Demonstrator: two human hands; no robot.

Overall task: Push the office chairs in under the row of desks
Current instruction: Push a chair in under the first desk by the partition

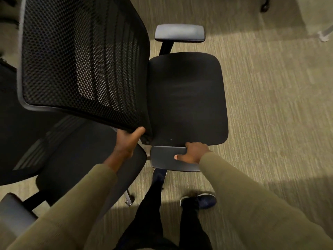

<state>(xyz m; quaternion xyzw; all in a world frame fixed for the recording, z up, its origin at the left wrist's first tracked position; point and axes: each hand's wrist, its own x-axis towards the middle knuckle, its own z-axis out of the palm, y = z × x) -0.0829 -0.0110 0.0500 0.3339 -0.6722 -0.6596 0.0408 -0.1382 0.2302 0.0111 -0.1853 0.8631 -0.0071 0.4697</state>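
Observation:
A black office chair [187,98] stands side-on right below me, its mesh backrest [81,60] to the left and its seat to the right. My left hand [128,143] grips the backrest's near edge, thumb on top. My right hand [192,154] holds the near grey armrest [162,158], fingers curled over its far edge. The far armrest [180,32] is free. A second black chair [77,159] sits at lower left, partly under my left arm. No desk is plainly in view.
Beige carpet [270,105] spreads to the right of the chair. My feet [200,201] stand just behind the near armrest. Another chair's caster [264,6] shows at the top right, and a pale furniture leg [324,36] at the far right edge.

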